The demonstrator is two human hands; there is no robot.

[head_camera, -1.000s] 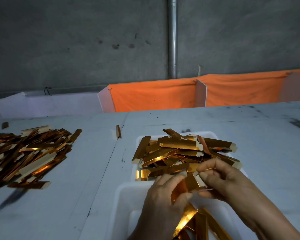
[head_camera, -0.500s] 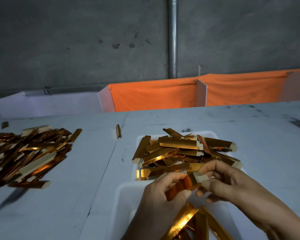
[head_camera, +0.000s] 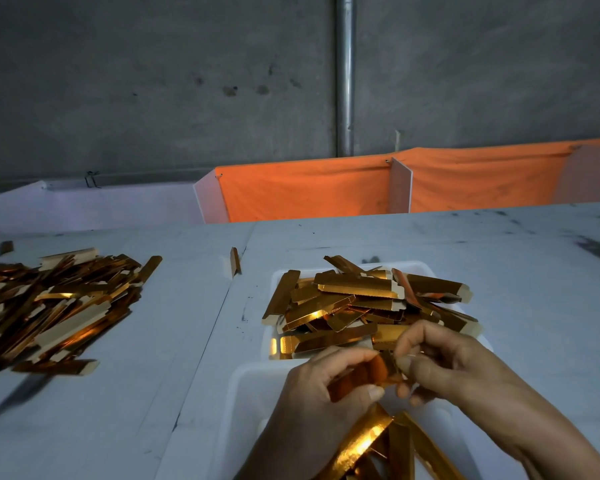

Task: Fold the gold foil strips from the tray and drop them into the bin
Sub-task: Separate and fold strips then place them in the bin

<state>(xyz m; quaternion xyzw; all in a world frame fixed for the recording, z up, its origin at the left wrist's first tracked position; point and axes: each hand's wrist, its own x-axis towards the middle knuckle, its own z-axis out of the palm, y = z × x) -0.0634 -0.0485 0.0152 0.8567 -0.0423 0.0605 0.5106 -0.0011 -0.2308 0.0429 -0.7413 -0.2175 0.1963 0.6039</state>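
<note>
One gold foil strip (head_camera: 362, 375) is held between both hands above the near white tray (head_camera: 246, 403). My left hand (head_camera: 323, 407) grips its left part with thumb and curled fingers. My right hand (head_camera: 444, 365) pinches its right end, and the strip is bent between them. More flat gold strips (head_camera: 371, 441) lie in the near tray under my hands. Beyond it, the far white tray (head_camera: 420, 268) is heaped with a pile of gold strips (head_camera: 357, 299).
A large heap of gold strips (head_camera: 49, 306) lies on the white table (head_camera: 153, 375) at the left. A single strip (head_camera: 235, 260) stands near the table seam. Orange cloth bins (head_camera: 309, 188) with white dividers run along the table's far edge, below a grey wall.
Both hands kept the same strip and worked it: the strip is bent more sharply now, and my right hand's fingers have closed in on its right end.
</note>
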